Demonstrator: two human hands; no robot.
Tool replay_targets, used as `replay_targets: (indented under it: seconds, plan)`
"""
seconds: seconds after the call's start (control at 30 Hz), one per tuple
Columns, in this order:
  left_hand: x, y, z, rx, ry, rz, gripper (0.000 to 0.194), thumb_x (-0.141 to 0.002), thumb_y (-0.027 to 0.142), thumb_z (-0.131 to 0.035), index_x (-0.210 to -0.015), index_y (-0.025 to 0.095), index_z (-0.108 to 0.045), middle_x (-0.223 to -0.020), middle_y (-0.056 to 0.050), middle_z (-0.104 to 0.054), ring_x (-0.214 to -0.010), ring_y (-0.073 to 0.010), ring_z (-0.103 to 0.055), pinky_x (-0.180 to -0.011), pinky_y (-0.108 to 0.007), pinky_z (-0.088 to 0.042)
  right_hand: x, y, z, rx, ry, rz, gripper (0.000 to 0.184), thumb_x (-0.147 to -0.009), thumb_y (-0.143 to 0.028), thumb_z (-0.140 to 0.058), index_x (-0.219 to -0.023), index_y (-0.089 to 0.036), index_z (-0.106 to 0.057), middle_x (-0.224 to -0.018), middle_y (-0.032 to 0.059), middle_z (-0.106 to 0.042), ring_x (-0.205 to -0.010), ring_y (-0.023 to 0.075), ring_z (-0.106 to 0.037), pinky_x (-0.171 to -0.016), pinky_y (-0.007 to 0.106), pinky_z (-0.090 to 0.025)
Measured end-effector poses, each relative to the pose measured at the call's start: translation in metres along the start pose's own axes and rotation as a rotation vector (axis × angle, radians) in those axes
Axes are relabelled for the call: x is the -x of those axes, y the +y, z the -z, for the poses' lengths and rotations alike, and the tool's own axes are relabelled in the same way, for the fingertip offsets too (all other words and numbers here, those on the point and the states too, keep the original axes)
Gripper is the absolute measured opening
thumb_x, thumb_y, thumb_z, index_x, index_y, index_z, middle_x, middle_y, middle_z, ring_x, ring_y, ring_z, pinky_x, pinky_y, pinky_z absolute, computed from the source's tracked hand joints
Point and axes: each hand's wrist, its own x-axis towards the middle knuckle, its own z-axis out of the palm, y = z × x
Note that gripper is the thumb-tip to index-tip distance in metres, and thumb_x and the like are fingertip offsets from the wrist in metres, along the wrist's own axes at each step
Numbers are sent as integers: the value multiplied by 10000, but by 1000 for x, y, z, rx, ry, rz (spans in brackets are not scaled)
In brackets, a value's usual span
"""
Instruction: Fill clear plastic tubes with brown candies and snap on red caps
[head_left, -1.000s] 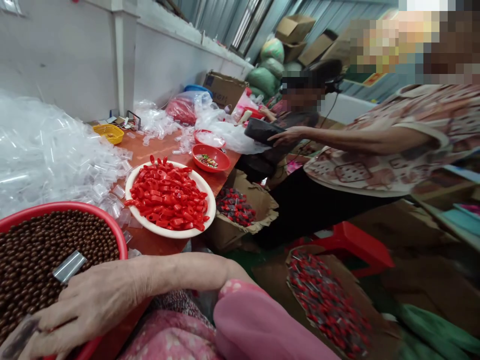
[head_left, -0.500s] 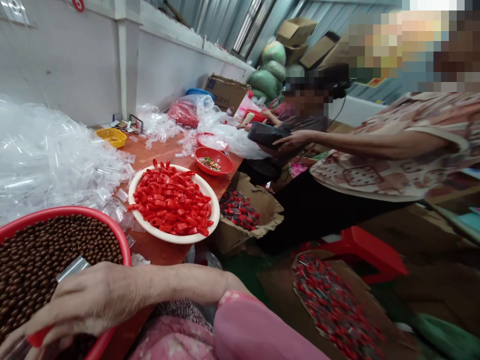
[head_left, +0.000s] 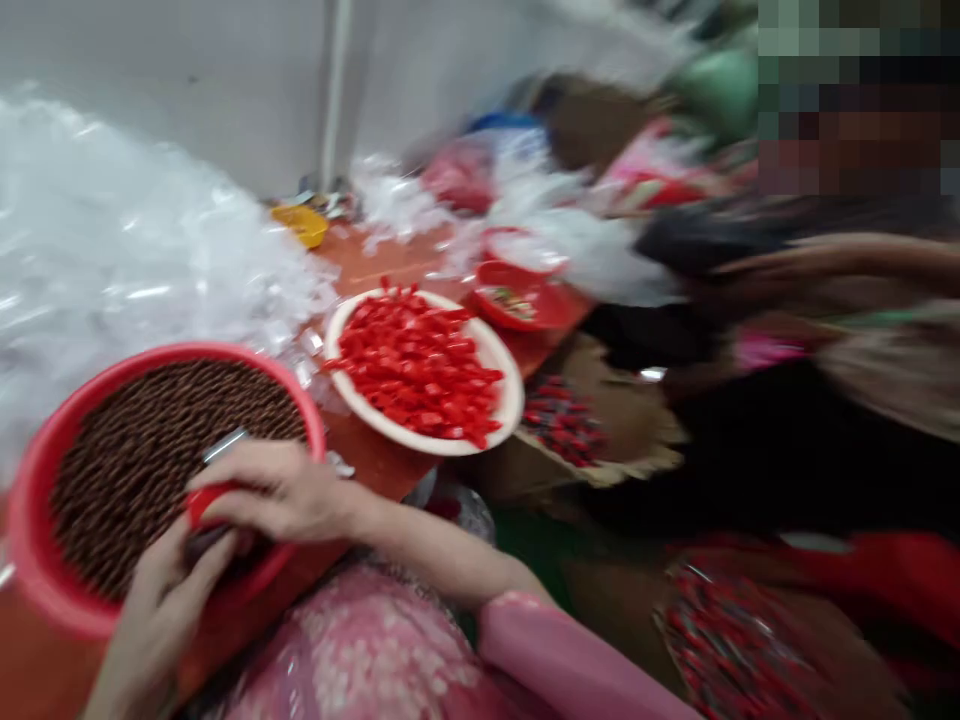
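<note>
The view is blurred by motion. Both my hands are over a red plastic basin [head_left: 172, 352] full of small brown beads [head_left: 150, 450]. My right hand [head_left: 277, 490] reaches in from the pink sleeve and pinches a red plastic piece [head_left: 206, 505]. Just below it, my left hand [head_left: 161, 610] curls around a dark item [head_left: 210, 545], too blurred to name. A thin silver strip [head_left: 225, 445] shows beyond my right fingers. A white plate [head_left: 510, 400] heaped with red plastic pieces stands to the right of the basin.
A large heap of clear plastic tubes [head_left: 127, 230] lies left on the orange table [head_left: 375, 260]. Beyond the plate sits a red bowl [head_left: 517, 295]. A cardboard tray of red-and-dark parts [head_left: 562, 420] lies lower right. A co-worker's arm [head_left: 840, 255] crosses the right side.
The view has swung sharply and blurred. My right hand has lifted over the basin with the red piece showing in its fingers, and my left hand has come up beneath it.
</note>
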Motion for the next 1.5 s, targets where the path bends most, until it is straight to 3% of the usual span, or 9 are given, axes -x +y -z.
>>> replay_targets:
  seconds: [0.1,0.2,0.37,0.57,0.77,0.97,1.27,1.4,1.5]
  plan:
    - [3,5,-11,47,-85,-3,302,-882,374,-640,-1081,150,-677,-989,-71,-702,-885,-178,-653,-838,-279,-538,11,-4,6,-273,154,-213,107,-983,-233,-647,-1065,-177,-686,-1004,15,-686,-919,141,-657,-837,213,-546]
    - [-2,1,-11,130,-153,-104,228,-895,314,-613,-1029,151,-699,-1000,-69,-703,-904,-158,-648,-880,-266,-515,17,2,7,-357,205,-316,125,-946,-282,-707,-1048,-211,-716,-977,10,-697,-886,143,-669,-817,216,-559]
    - [4,-8,-2,298,-146,-208,175,-890,252,-629,-1026,158,-686,-1049,-57,-698,-987,-142,-644,-918,-236,-489,29,2,2,-262,273,-335,166,-932,-361,-748,-1063,-261,-733,-986,15,-698,-873,150,-675,-787,207,-566]
    - [5,-12,4,247,-100,-206,173,-906,232,-600,-1046,143,-650,-1020,-51,-676,-936,-127,-628,-907,-239,-479,24,-7,-9,-49,285,-217,148,-953,-334,-718,-1080,-257,-727,-993,36,-694,-881,194,-678,-821,290,-587]
    - [4,-15,2,312,-106,-168,230,-890,335,-618,-1023,151,-652,-981,-42,-658,-966,-169,-616,-924,-290,-501,12,-11,-19,54,177,-43,185,-968,-231,-670,-1149,-251,-696,-962,45,-680,-845,216,-655,-749,347,-573]
    - [4,-21,2,294,-128,-203,175,-907,291,-580,-978,156,-665,-940,-26,-648,-929,-157,-597,-934,-291,-482,8,-8,-21,110,79,60,252,-972,-171,-659,-1208,-260,-674,-987,41,-683,-857,217,-643,-782,364,-543]
    - [0,-22,5,205,-171,-126,178,-903,293,-574,-1002,151,-615,-905,-22,-598,-807,-132,-525,-771,-249,-465,9,-3,-12,207,1,87,271,-986,-149,-621,-1229,-265,-654,-993,46,-671,-839,203,-646,-744,327,-554]
    - [1,-16,8,186,-224,-131,151,-920,291,-535,-956,152,-582,-845,-12,-564,-748,-122,-501,-723,-243,-444,7,-6,-3,240,-122,87,321,-995,-141,-605,-1288,-270,-616,-1043,65,-657,-864,202,-649,-763,316,-571]
    - [-1,-11,10,219,-284,-71,184,-929,329,-527,-959,152,-564,-841,-10,-553,-744,-120,-493,-702,-236,-435,8,-9,1,331,-199,103,380,-1014,-220,-607,-1384,-261,-531,-1150,98,-623,-988,240,-639,-857,363,-582]
